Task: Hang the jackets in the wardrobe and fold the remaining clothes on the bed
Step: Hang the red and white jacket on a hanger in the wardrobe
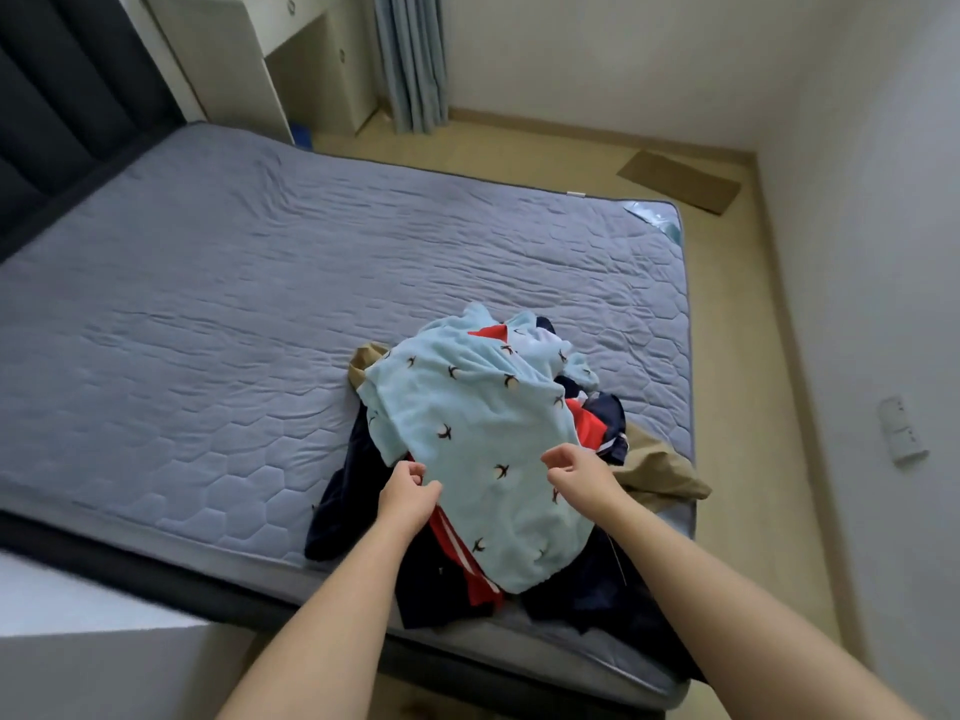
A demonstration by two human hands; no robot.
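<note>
Most of the clothes pile (597, 589) is buried under one light-blue bird-print top (467, 423). Only edges of navy fabric (343, 511), a red piece with white stripes (467, 569) and tan cloth (660, 472) show, and how many garments these make cannot be told. The pile sits at the near right corner of the bed (208, 304), partly hanging over its edge. Two hands, the left hand (408, 496) and right hand (579, 472), are set apart, each pinching the top with curled fingers.

A light-blue bird-print top (467, 439) lies crumpled on a heap of navy, red and tan clothes (343, 506) at the bed's (234, 314) near right corner.
</note>
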